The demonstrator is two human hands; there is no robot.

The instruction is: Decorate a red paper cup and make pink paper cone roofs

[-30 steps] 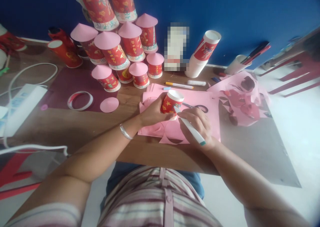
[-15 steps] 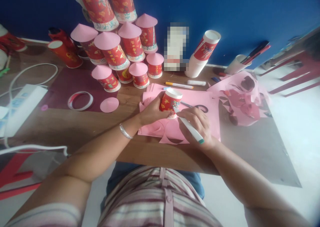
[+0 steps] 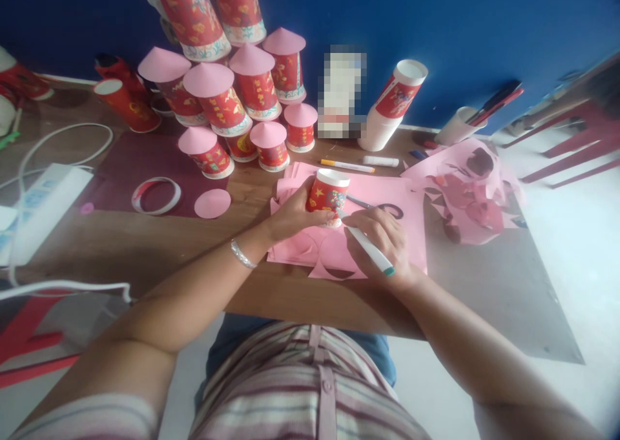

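My left hand (image 3: 290, 214) is wrapped round a small red paper cup (image 3: 327, 194), standing upside down on a sheet of pink paper (image 3: 387, 236). My right hand (image 3: 380, 240) grips a white marker (image 3: 371, 251) with a green end; its tip touches the paper at the cup's base. Scissors (image 3: 382, 206) lie on the pink paper just behind the cup.
Several red cups with pink cone lids (image 3: 217, 107) stand stacked at the back. A pink paper circle (image 3: 212, 203) and a tape ring (image 3: 155, 195) lie left. Pens (image 3: 347, 165), a cup stack (image 3: 394, 104), pink offcuts (image 3: 465, 198) and a white power strip (image 3: 39, 207) surround the work.
The cup has shifted slightly left and tilted more upright under my left hand. My right hand with the marker has barely moved along the base.
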